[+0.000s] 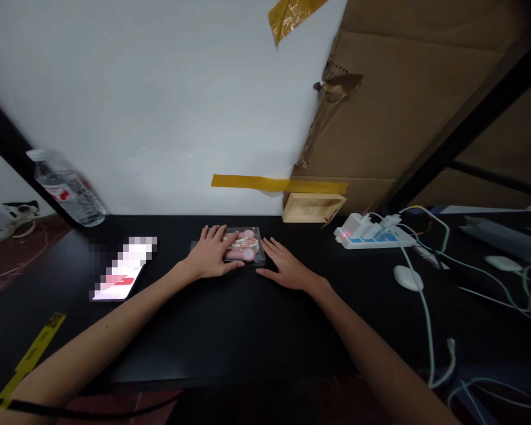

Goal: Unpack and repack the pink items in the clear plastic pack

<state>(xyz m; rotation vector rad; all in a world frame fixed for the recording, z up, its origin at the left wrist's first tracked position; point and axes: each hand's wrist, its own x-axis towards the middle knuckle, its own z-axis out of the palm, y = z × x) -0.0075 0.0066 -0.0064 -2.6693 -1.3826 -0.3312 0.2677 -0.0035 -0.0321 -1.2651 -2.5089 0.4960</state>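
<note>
A flat, clear plastic box point(260, 255) with pink and white pieces inside lies on the black table point(230, 330). Over its left part rests my left hand point(210, 252), fingers stretched out and spread, hiding some of the contents. My right hand point(287, 267) lies by the box's right edge, its fingers extended towards it and apart. Nothing is held in the right hand. What the small pieces in the box are I cannot make out for sure.
At left are a lit phone point(126, 271) and a plastic bottle point(71, 192). A shallow wooden box point(313, 208) leans at the back. To the right lie a power strip point(374, 233), a white mouse-like object point(407, 277) and loose cables point(427, 319).
</note>
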